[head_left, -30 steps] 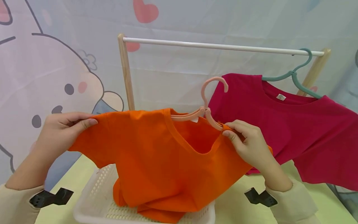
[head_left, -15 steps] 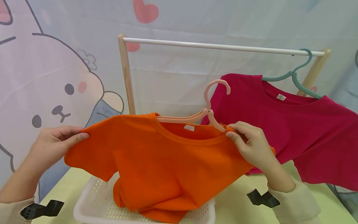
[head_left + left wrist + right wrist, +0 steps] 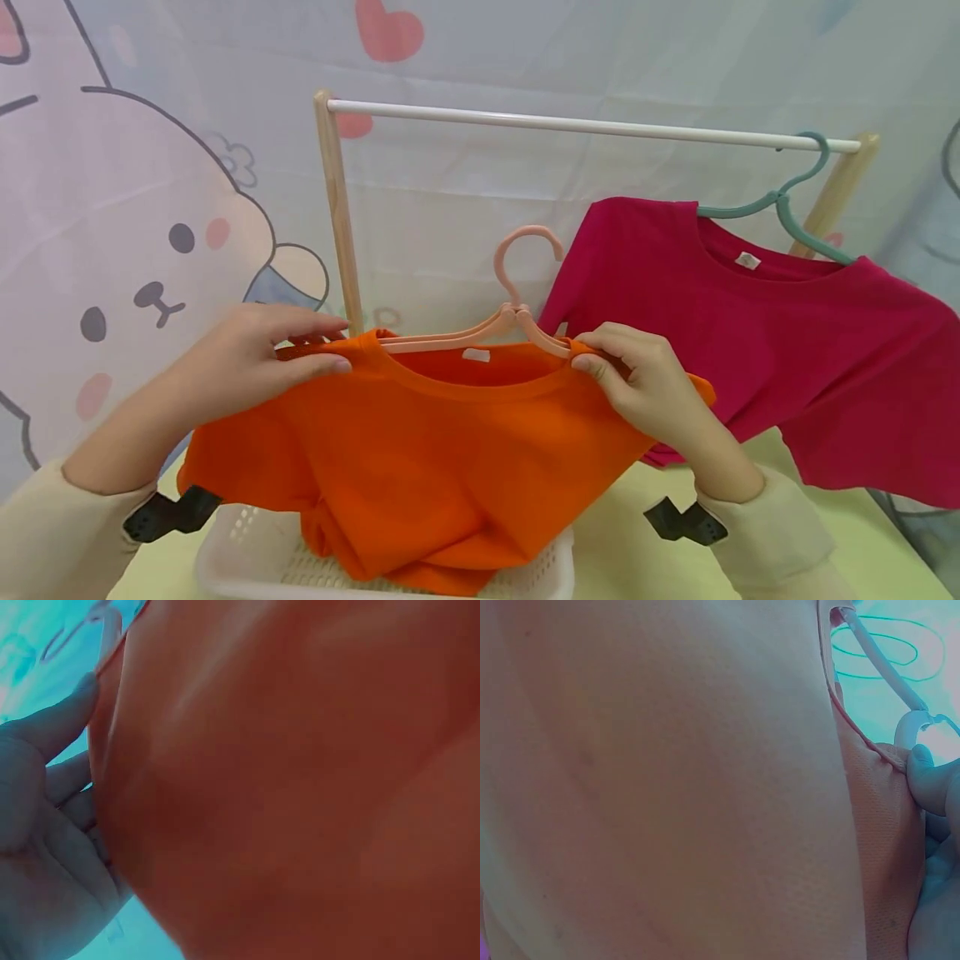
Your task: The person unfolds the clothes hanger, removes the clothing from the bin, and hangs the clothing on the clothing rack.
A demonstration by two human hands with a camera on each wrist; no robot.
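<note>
An orange T-shirt (image 3: 435, 467) is spread between both hands, its lower part gathered over a white basket (image 3: 561, 575). Inside its neckline sits a pink hanger (image 3: 514, 313), hook upward and arms running into both shoulders. My left hand (image 3: 255, 358) holds the shirt's left shoulder near the collar, thumb in front and fingers behind. My right hand (image 3: 648, 383) pinches the collar's right side over the hanger's arm. In the left wrist view, orange cloth (image 3: 285, 780) passes between thumb and fingers. The right wrist view shows the thumb (image 3: 922, 776) against the collar edge.
Behind stands a rack with a white rail (image 3: 570, 123) and wooden posts (image 3: 339, 208). At its right end a magenta T-shirt (image 3: 757, 350) hangs on a green hanger (image 3: 787, 208). A pale yellow tabletop (image 3: 637, 533) lies below, with a printed curtain (image 3: 450, 183) behind.
My left hand has moved from the sleeve end inward to the shoulder beside the collar. The pink hanger and collar have shifted slightly left and down. My right hand keeps its pinch.
</note>
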